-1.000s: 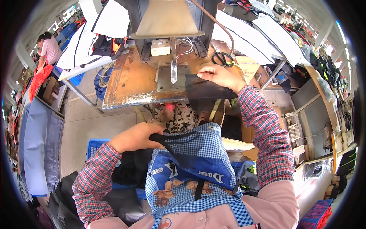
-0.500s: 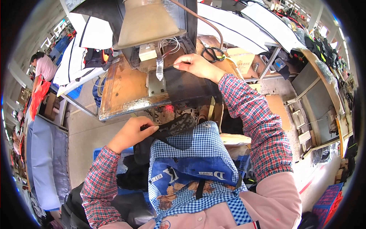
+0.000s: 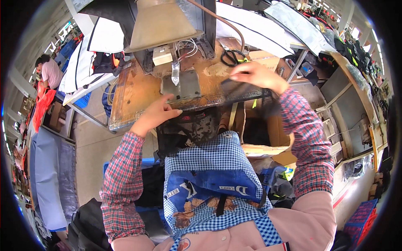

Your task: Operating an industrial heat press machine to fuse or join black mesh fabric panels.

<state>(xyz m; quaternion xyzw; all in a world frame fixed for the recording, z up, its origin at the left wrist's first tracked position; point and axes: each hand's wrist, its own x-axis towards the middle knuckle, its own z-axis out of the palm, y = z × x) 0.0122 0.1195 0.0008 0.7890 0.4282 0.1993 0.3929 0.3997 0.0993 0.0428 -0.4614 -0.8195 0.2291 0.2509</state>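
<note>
My left hand [image 3: 155,116] is at the table's front edge, thumb and forefinger apart, over a piece of black mesh fabric [image 3: 194,127]. That mesh hangs from the edge down onto my checked apron [image 3: 205,157]. To the right, my right hand [image 3: 261,78] is closed on another dark mesh piece [image 3: 247,90], smeared by motion, which trails down past the table's corner. A pointed metal tip [image 3: 176,78] of the machine stands over a grey metal plate [image 3: 188,85] on the worn wooden table [image 3: 134,96].
Black-handled scissors [image 3: 233,57] lie at the table's back right. Below them is an open cardboard box [image 3: 274,129]. The machine's beige cone-shaped cover [image 3: 161,25] rises ahead. A blue crate [image 3: 146,162] stands by my left side. Another person [image 3: 50,72] works at far left.
My right hand has drawn the dark mesh off the plate to the right. My left hand has moved up and forward from my lap to the table's edge, its pinch now spread.
</note>
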